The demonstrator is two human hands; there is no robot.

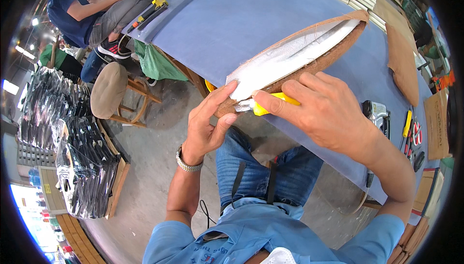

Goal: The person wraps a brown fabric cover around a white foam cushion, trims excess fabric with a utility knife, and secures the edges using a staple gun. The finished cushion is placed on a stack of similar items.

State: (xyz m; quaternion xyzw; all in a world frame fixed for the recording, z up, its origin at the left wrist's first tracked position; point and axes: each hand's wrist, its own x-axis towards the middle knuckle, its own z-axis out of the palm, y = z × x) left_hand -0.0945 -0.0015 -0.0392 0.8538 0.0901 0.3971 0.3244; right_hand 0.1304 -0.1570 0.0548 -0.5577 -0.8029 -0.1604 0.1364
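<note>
A broad table covered in smooth blue sheeting [203, 37] spreads ahead of me, with a silver-and-black staple gun [376, 113] near its right-hand edge and a round stool with a worn taupe cushion [109, 90] on the grey concrete floor to my left. The long, curved panel with a white inner face and brown fabric sides [295, 61] slants over the table's near edge, its closer end in front of my body. My left hand [205, 126] pinches that end, fingers above and thumb below. My right hand [321, 109] is closed round a yellow-handled cutter with a short metal nose [264, 108], whose nose meets the brown fabric at the tip.

To do this well, I judge, I should keep the panel pinned firmly, let the cutter bite shallowly, and take short, controlled strokes along the fabric edge. My left fingers sit very close to the metal, so a slip that way could cut me; I'd want them behind the stroke. Pressing too deep might score the white face.
</note>
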